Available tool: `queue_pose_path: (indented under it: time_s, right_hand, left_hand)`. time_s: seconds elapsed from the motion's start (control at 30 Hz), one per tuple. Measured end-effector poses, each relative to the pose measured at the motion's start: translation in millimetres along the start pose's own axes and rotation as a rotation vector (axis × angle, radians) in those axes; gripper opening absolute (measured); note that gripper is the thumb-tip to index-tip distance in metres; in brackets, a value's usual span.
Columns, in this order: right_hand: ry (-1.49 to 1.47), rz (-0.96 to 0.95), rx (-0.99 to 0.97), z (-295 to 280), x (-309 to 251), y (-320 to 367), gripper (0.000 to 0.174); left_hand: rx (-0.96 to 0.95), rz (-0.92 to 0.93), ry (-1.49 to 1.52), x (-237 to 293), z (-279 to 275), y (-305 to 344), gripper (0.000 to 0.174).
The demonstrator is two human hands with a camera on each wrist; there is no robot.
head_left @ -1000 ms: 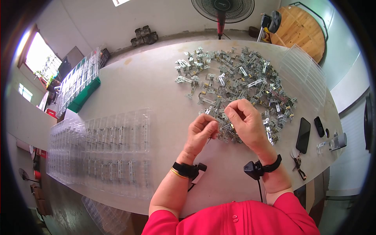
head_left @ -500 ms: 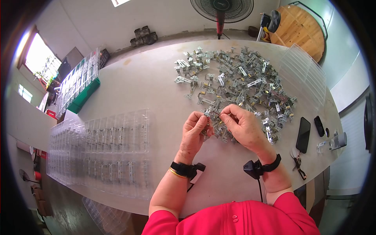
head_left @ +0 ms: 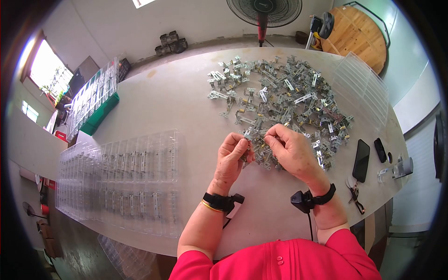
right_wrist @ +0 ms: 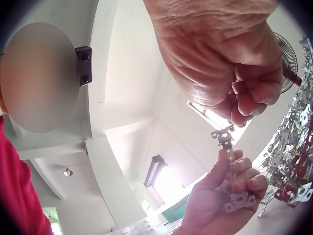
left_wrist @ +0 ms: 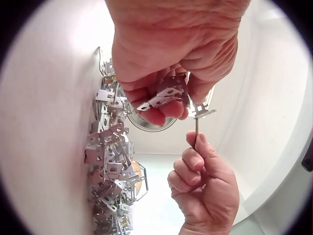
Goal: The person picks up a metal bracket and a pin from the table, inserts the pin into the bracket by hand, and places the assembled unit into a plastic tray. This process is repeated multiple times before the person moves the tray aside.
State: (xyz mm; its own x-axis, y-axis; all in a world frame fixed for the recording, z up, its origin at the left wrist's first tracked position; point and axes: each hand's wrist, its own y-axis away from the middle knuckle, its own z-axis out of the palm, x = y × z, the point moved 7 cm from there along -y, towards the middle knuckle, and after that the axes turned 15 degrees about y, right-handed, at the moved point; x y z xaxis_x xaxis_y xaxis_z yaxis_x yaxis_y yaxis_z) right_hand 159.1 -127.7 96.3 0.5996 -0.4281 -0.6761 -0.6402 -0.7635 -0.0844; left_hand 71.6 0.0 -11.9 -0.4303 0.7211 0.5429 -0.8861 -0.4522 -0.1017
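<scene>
Over the near edge of the heap of metal brackets [head_left: 280, 93], both hands are close together. My left hand [head_left: 228, 156] grips a grey metal bracket [left_wrist: 168, 95], with its flat, holed end plate [right_wrist: 225, 134] sticking out past the thumb. My right hand [head_left: 294, 149] pinches a thin metal rod [left_wrist: 196, 131] between thumb and fingertips. In the left wrist view the rod's upper end meets the bracket's holed end. The right wrist view hides most of the rod behind the fingers, while a second holed plate [right_wrist: 239, 201] shows at the left palm.
Clear plastic trays [head_left: 179, 186] with brackets in their slots lie on the left. Another clear tray [head_left: 361, 88] lies at the right back. A phone [head_left: 361, 161], pliers [head_left: 354, 193] and a small black case [head_left: 380, 150] sit right of the hands.
My left hand has turned and shifted slightly left, bringing the bracket upright. My right hand has come down beside it with the rod. Over the last half second both hands barely move.
</scene>
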Motion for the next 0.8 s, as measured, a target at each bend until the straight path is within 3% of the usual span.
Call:
queue_pose_path:
  time_s: [0.33, 0.5, 0.8]
  right_hand:
    - [-0.04, 0.002, -0.019, 5, 11, -4, 0.014]
    - [-0.418, 0.13, -0.262, 19, 22, -6, 0.018]
    - [-0.421, 0.153, -0.316, 21, 25, -9, 0.018]
  left_hand:
    - [-0.044, -0.023, -0.151, -1, 8, 3, 0.015]
    - [-0.026, -0.023, -0.2, -2, 9, 4, 0.015]
    - [-0.061, -0.042, -0.39, -2, 17, 6, 0.017]
